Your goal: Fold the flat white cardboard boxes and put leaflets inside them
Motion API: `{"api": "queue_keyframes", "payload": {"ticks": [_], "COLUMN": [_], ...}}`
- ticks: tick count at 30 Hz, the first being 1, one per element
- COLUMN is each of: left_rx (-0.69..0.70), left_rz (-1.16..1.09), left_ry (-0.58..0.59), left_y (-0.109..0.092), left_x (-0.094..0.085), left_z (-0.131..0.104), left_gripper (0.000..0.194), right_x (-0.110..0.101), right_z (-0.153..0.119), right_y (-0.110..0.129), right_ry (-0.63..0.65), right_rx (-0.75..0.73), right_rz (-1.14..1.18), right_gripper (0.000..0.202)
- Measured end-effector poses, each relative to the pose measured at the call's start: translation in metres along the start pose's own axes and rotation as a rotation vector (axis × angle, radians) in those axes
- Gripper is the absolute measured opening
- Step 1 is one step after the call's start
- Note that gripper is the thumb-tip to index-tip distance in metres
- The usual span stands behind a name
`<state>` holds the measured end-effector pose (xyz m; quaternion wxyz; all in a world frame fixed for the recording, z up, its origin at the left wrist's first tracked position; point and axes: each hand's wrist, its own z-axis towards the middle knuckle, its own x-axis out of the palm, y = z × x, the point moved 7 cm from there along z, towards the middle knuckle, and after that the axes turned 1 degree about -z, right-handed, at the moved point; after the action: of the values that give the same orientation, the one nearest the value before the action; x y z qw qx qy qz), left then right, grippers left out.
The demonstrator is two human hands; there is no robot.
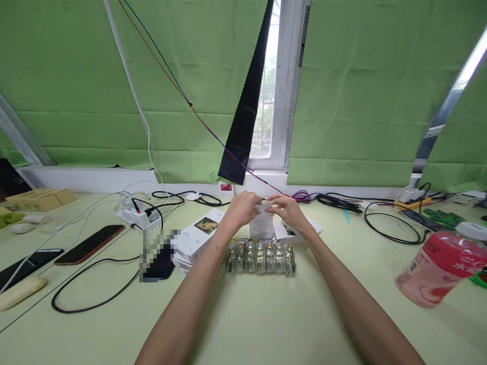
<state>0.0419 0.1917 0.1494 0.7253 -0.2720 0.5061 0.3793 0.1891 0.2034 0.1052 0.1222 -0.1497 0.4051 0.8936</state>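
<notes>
My left hand (245, 207) pinches the upper left of a small white box (261, 226) with lines of print on its front. At the box's upper right, the fingers of my right hand (286, 209) close on its top edge. The box stands upright behind a row of several small clear glass bottles (259, 258) with gold and silver tops. To the left of my left wrist lies a stack of white boxes (198, 235) with a flower picture. Another white box (289, 233) lies partly hidden behind my right forearm.
A pink jar (431, 271) stands at the right. On the left are phones (90, 245), a power strip (139, 215) and looping black cables (95, 310). Coiled cables (338, 203) run along the back edge, below green curtains (365, 101). Yellowish cartons (41, 199) sit far left.
</notes>
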Motion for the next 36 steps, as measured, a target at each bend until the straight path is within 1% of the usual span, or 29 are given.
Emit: {"api": "queue_keyframes", "payload": {"ticks": [7, 10, 16, 23, 24, 27, 29, 36], "left_rx": [-0.002, -0.001, -0.01, -0.041, -0.046, -0.06, -0.068, -0.083], "left_rz": [0.042, 0.053, 0.067, 0.106, 0.115, 0.138, 0.147, 0.141], "left_ry": [0.034, 0.052, 0.072, 0.117, 0.128, 0.158, 0.169, 0.19], "left_y": [-0.005, -0.007, -0.006, -0.004, -0.003, -0.001, 0.0, 0.0], "left_x": [0.0, 0.002, 0.007, 0.013, 0.014, 0.017, 0.019, 0.016], "left_z": [0.0, 0.0, 0.001, 0.002, 0.002, 0.003, 0.003, 0.001], "left_gripper": [0.012, 0.008, 0.008, 0.007, 0.009, 0.025, 0.032, 0.034], "right_x": [0.002, 0.003, 0.004, 0.006, 0.007, 0.008, 0.009, 0.01], "right_z": [0.0, 0.0, -0.001, -0.001, -0.001, -0.001, -0.001, -0.001], "right_y": [-0.006, -0.008, -0.013, -0.017, -0.018, -0.019, -0.02, -0.021], "right_ry": [0.034, 0.049, 0.059, 0.071, 0.075, 0.089, 0.098, 0.131], "right_rx": [0.0, -0.004, -0.005, -0.01, -0.013, -0.024, -0.031, -0.052], "right_rz": [-0.019, -0.03, -0.055, -0.091, -0.097, -0.12, -0.136, -0.203], "right_gripper": [0.016, 0.009, 0.005, 0.007, 0.007, 0.007, 0.007, 0.008]}}
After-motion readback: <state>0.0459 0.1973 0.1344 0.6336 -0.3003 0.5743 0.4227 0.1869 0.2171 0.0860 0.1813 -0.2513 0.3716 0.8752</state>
